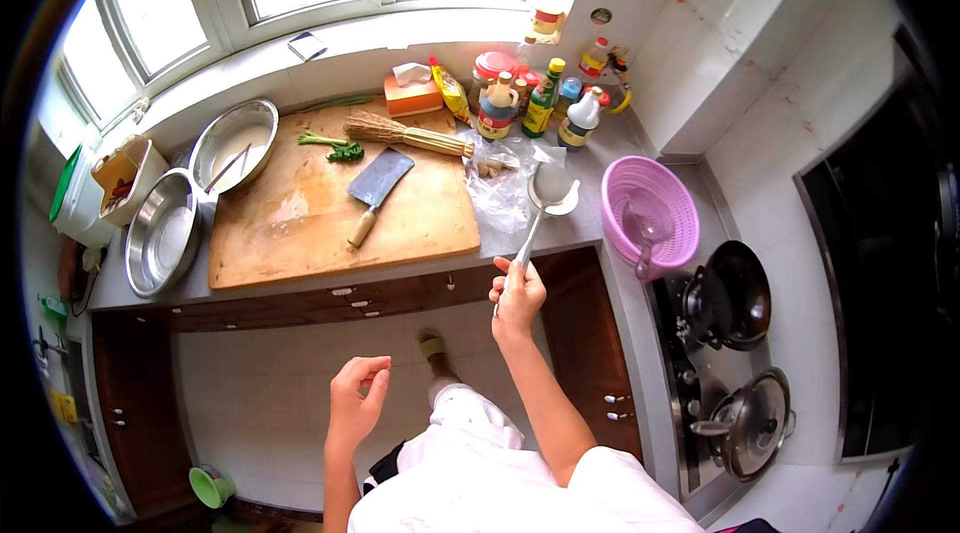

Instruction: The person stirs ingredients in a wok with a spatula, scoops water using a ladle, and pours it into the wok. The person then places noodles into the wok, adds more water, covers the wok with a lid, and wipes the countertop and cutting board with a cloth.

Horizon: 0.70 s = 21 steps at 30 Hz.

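My right hand (518, 300) is closed around the handle of a long metal skimmer (551, 185) with a round grey head. Its head is raised over the right part of the counter, in front of a small white dish (570, 201); whether they touch I cannot tell. My left hand (359, 399) hangs over the floor before the cabinets, fingers loosely bent, thumb apart, nothing in it. On the wooden cutting board (260, 243) lie a cleaver (381, 179), green leafy vegetables (338, 146) and a straw brush (405, 133). Crumpled clear plastic bags (500, 195) lie beside the board.
Two metal basins (163, 233) stand at the left. Bottles (543, 101) and an orange tissue box (412, 98) line the back. At the right are a pink basket (687, 208) holding a clear scoop, a wok (745, 298) and a lidded pan (757, 428) on the stove.
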Tool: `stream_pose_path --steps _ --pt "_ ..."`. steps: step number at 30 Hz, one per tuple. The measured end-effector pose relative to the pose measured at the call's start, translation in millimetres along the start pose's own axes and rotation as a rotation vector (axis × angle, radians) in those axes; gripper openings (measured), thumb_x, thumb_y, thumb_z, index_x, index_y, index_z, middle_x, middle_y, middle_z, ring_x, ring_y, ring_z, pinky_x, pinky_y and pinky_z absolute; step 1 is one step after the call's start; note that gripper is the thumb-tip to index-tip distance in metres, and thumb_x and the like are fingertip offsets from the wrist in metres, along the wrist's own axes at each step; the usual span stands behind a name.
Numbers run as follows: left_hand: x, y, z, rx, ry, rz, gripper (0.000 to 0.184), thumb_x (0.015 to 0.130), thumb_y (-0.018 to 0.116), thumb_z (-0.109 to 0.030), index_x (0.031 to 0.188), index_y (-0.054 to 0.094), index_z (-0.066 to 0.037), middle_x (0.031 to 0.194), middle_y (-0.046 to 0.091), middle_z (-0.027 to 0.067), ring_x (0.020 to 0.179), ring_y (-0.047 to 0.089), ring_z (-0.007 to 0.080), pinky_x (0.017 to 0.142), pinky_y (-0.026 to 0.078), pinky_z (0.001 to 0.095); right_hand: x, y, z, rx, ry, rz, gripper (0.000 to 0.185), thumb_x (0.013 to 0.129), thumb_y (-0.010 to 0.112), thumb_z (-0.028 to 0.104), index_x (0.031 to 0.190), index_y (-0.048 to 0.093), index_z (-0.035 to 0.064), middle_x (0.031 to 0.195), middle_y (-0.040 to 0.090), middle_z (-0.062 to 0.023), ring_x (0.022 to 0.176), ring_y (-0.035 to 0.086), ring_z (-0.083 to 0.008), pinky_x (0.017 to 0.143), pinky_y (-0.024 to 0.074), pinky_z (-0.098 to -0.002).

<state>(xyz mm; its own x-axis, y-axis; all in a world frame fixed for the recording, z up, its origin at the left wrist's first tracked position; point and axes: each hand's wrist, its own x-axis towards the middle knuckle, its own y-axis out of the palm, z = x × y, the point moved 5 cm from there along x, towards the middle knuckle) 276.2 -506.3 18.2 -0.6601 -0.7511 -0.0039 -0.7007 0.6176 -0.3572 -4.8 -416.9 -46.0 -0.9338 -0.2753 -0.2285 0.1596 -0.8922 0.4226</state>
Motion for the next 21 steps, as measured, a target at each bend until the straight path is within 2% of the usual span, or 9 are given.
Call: stream_pose_path --steps 5,7,8,12,15,19,21 --pt "93.7 -15.7 1.5 0.086 -0.070 0.062 0.017 0.094 0.064 -0.003 0.109 0.072 0.001 0.099 0.070 0.0116 0.090 0.069 0.0184 0.077 0.056 0.0281 32.0 51.9 -29.0 -0.006 0.000 -0.221 0.024 0.107 0.047 0.021 0.109 0.058 -0.0013 0.105 0.069 -0.0112 0.061 0.057 -0.0076 0.047 0.0505 -0.0231" --pt "131.3 -21.1 5.8 0.095 -0.078 0.087 0.017 0.094 0.064 -0.003 0.109 0.072 0.001 0.099 0.070 0.0118 0.090 0.068 0.0185 0.077 0.056 0.0283 45.6 71.9 -41.6 0.008 0.007 -0.254 0.026 0.109 0.042 0.021 0.117 0.052 -0.0015 0.110 0.068 -0.0120 0.066 0.060 -0.0100 0.049 0.0550 -0.0249" --pt "146.7 -24.5 9.4 0.126 -0.082 0.113 0.017 0.096 0.063 -0.002 0.110 0.070 0.002 0.099 0.067 0.0089 0.088 0.067 0.0154 0.077 0.055 0.0260 53.1 80.7 -48.6 0.021 0.006 -0.269 0.027 0.109 0.042 0.022 0.118 0.050 -0.0015 0.113 0.066 -0.0128 0.071 0.061 -0.0115 0.052 0.0571 -0.0265" --pt "186.5 -39.0 17.1 0.190 -0.138 0.100 0.017 0.097 0.062 -0.003 0.110 0.069 0.004 0.100 0.067 0.0095 0.090 0.068 0.0161 0.080 0.055 0.0263 66.5 97.0 -66.9 0.045 0.043 -0.330 0.030 0.110 0.041 0.026 0.123 0.046 0.0001 0.122 0.063 -0.0147 0.088 0.061 -0.0165 0.066 0.0623 -0.0327" --pt "198.5 -47.8 32.3 0.131 -0.199 0.081 0.018 0.096 0.062 -0.003 0.111 0.069 0.004 0.098 0.067 0.0092 0.090 0.068 0.0155 0.079 0.054 0.0259 74.1 103.6 -79.4 0.039 0.069 -0.373 0.032 0.110 0.040 0.029 0.126 0.045 0.0024 0.124 0.061 -0.0148 0.094 0.060 -0.0186 0.073 0.0625 -0.0353" --pt "211.5 -55.6 48.7 0.132 -0.202 0.136 0.019 0.096 0.062 -0.003 0.111 0.070 0.003 0.100 0.069 0.0105 0.089 0.068 0.0162 0.078 0.054 0.0267 85.3 110.9 -94.0 0.092 0.089 -0.330 0.028 0.110 0.044 0.029 0.120 0.044 0.0035 0.127 0.058 -0.0139 0.097 0.061 -0.0218 0.082 0.0605 -0.0393" --pt "221.3 -59.8 54.3 0.120 -0.184 0.154 0.019 0.095 0.063 -0.003 0.111 0.070 0.002 0.099 0.070 0.0119 0.088 0.068 0.0183 0.077 0.054 0.0280 91.2 111.0 -97.6 0.158 0.126 -0.335 0.023 0.106 0.052 0.023 0.118 0.043 0.0048 0.126 0.057 -0.0135 0.098 0.061 -0.0229 0.085 0.0591 -0.0414"
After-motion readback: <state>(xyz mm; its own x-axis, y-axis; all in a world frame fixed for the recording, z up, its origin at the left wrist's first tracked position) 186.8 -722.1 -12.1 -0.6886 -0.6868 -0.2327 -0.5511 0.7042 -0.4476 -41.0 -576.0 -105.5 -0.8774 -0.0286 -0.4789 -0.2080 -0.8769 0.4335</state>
